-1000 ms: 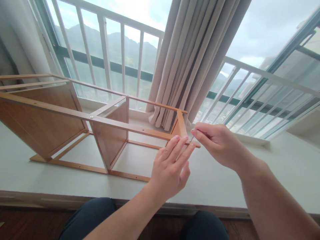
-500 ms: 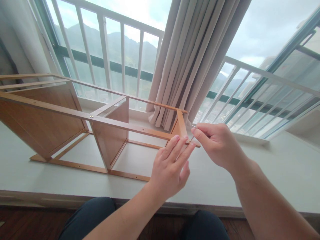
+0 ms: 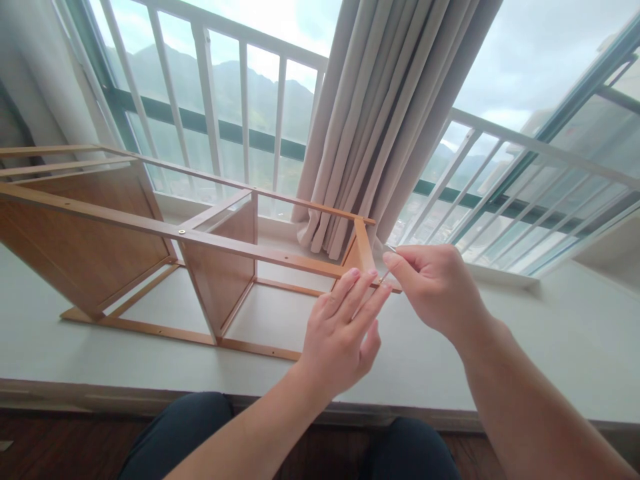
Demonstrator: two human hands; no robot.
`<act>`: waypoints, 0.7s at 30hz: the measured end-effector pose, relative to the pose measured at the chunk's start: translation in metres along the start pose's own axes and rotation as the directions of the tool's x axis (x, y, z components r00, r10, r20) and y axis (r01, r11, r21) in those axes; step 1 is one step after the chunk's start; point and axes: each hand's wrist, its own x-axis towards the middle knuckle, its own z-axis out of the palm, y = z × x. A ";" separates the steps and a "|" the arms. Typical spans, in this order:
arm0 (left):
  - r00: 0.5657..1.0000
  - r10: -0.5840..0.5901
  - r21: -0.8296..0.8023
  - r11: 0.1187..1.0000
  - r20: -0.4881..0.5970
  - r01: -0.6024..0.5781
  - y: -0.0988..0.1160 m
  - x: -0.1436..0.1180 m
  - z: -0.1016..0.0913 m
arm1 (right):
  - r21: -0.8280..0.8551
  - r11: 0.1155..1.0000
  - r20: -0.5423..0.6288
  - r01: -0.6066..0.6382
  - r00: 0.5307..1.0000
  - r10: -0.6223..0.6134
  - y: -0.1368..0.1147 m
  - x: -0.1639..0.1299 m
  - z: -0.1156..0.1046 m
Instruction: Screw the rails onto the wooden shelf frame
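A wooden shelf frame [image 3: 280, 259] lies on its side on the white window ledge. My left hand [image 3: 343, 330] rests on its near upper rail by the right end, fingers stretched out and lying flat. Just right of it, my right hand [image 3: 437, 283] is closed in a pinch around a thin metal hex key [image 3: 385, 275]. The tip of the key meets a small screw head in the rail, beside my left fingertips. Part of the key is hidden by my right fingers. Another screw head [image 3: 182, 232] shows farther left on the same rail.
Behind the frame hangs a grey curtain [image 3: 370, 120] beside a white window railing [image 3: 245, 113]. The white ledge [image 3: 550, 347] extends to the right. My knees [image 3: 175, 433] are at its front edge, above a dark wooden floor [image 3: 55, 440].
My right hand has turned slightly, and the bent top end of the hex key shows at a different angle. My left hand and the shelf frame have stayed in place.
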 end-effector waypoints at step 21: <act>1.000 0.003 0.013 1.000 -0.020 -0.002 0.001 0.001 -0.001 | -0.005 0.989 0.122 0.147 0.982 -0.146 0.006 -0.002 -0.020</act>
